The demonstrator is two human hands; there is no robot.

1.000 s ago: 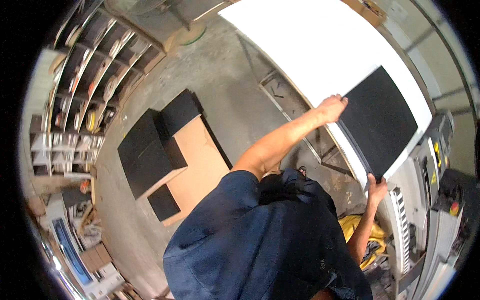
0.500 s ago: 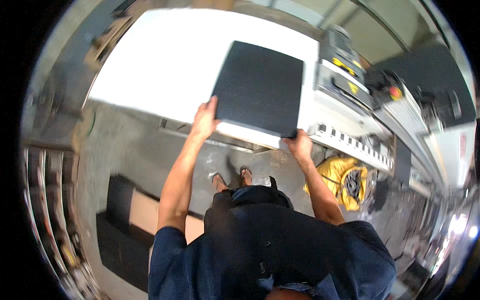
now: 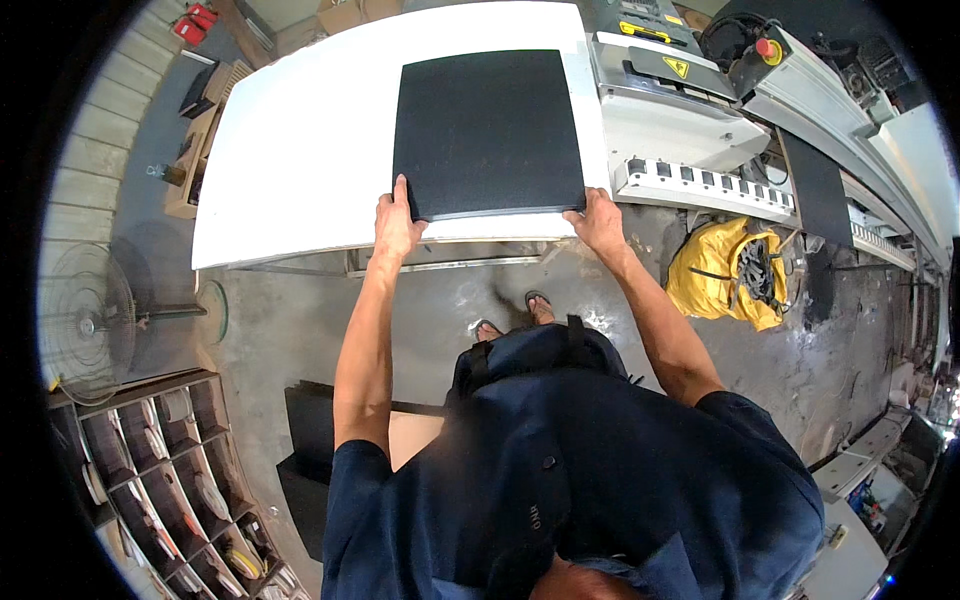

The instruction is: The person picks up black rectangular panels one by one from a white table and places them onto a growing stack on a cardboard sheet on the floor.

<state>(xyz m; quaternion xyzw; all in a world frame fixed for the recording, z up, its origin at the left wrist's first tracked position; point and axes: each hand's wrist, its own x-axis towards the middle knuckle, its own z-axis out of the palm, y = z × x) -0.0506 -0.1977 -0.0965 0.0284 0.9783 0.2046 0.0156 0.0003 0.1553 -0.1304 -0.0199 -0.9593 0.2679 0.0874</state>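
Observation:
A flat black panel, nearly square, lies on the white tabletop, its near edge close to the table's front edge. My left hand grips its near left corner, one finger reaching up along the side. At the near right corner, my right hand holds on with the thumb pointing inward along the front edge. The fingertips under the panel are hidden.
Right of the table stands a grey-and-white machine with a row of rollers. A yellow sack sits on the floor below it. Black boards lie behind my left arm, near a shelf of rolls and a standing fan.
The black panel has turned and now lies about square with the table's front edge. Both hands have stayed on its near corners. The whole view has swung round.

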